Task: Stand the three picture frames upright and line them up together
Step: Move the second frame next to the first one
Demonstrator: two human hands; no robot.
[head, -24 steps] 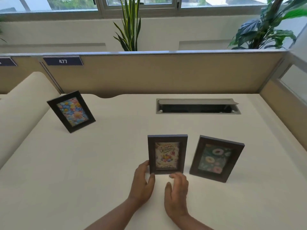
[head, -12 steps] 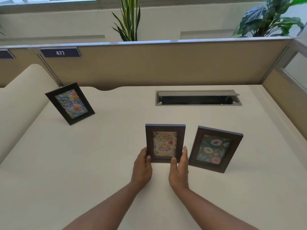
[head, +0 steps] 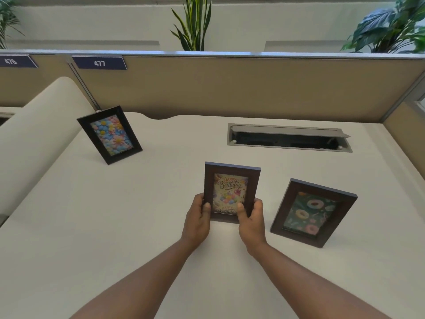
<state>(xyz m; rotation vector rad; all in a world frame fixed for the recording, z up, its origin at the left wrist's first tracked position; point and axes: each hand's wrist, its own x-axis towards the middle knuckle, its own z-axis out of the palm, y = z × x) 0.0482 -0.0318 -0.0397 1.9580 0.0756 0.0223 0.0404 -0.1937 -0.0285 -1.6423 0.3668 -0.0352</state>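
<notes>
Three dark picture frames stand upright on the cream desk (head: 115,226). The birthday frame (head: 231,187) is in the middle, gripped low on both sides: my left hand (head: 197,221) holds its left edge and my right hand (head: 251,223) its right edge, thumbs on the front. The donut frame (head: 312,211) stands a short gap to its right, turned slightly leftward. The flower frame (head: 110,134) stands alone far off at the back left, angled to the right.
An open cable slot (head: 288,139) is set into the desk behind the frames. A tan partition (head: 253,86) runs along the back and right edges. A cream rolled bolster (head: 34,139) borders the left side. Plants stand beyond the partition.
My hands went from resting at the birthday frame's base to clasping both its sides. The frame sits slightly farther from the donut frame. My head moved closer.
</notes>
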